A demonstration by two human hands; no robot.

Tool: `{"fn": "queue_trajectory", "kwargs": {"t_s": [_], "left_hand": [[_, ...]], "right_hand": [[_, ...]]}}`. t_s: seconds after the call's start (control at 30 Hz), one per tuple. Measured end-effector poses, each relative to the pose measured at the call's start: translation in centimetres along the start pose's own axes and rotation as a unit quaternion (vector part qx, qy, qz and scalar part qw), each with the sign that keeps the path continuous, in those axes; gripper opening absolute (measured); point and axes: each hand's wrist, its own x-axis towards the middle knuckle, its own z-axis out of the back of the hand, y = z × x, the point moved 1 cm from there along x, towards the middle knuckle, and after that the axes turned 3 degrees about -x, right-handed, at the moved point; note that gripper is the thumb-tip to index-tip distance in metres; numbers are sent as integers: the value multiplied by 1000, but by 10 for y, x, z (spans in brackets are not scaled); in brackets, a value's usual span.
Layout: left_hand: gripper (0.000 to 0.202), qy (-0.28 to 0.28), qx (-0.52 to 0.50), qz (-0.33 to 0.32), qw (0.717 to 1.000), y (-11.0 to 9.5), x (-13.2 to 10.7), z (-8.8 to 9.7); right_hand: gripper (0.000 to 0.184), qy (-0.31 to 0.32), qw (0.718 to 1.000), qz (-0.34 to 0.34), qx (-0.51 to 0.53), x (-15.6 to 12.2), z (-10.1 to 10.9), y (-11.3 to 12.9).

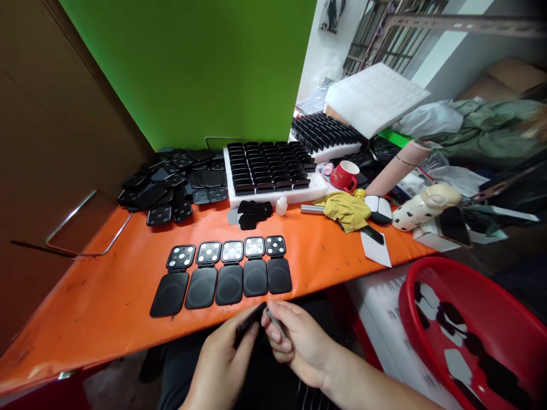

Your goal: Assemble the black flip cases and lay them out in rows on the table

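My left hand is closed around a thin black flat piece, seen nearly edge-on above my lap. Close beside it, my right hand pinches a small, narrow grey piece whose kind I cannot make out. The two hands are near each other, just off the table's front edge. In front of them, several black hinged pads lie unfolded in a row. Their far halves carry white dots; the near halves are plain black.
An orange-covered table spreads ahead. On it are a heap of black pads, a white foam tray of upright black pieces, a small white bottle, a yellow cloth and a red mug. A red basin stands right.
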Motion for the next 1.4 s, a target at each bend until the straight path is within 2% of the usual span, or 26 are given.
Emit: {"fn": "queue_trajectory", "kwargs": {"t_s": [0.07, 0.13, 0.23, 0.4, 0.57, 0.67, 0.8, 0.87, 1.0, 1.2, 1.27, 1.4], "left_hand": [[25, -41, -83, 90, 992, -1, 5, 1], [26, -67, -127, 126, 982, -3, 8, 2], [24, -69, -134, 112, 982, -5, 5, 2], [23, -63, -78, 50, 994, -5, -4, 1], [22, -64, -91, 89, 990, -7, -2, -2], [23, -69, -75, 90, 991, -7, 2, -4], [24, -128, -17, 89, 988, -6, 5, 0], [21, -149, 12, 64, 987, -8, 5, 1], [14, -127, 49, -40, 990, -13, 0, 0], [35, -57, 16, -170, 984, -12, -7, -6], [42, -39, 0, -196, 980, -10, -7, -9], [47, -23, -13, -245, 969, -12, -2, -15]], "right_hand": [[31, 12, 1000, -18, 16, -1, -3, 1], [27, 18, 999, -41, 3, -4, -5, 1], [23, 23, 997, -70, -16, -8, -7, 0], [20, 25, 993, -115, 31, -16, -9, 2], [21, 27, 992, -122, 26, -16, -8, 2], [22, 29, 992, -116, 29, -15, -7, 0], [23, 46, 989, -130, 55, -17, -6, -2], [22, 45, 987, -134, 74, -17, -5, -2], [19, 19, 983, -145, 114, -18, -3, 1], [22, 35, 956, -201, 212, -20, 5, 12], [24, 21, 956, -196, 216, -20, 7, 13], [26, -46, 967, -142, 206, -19, 9, 13]]}}
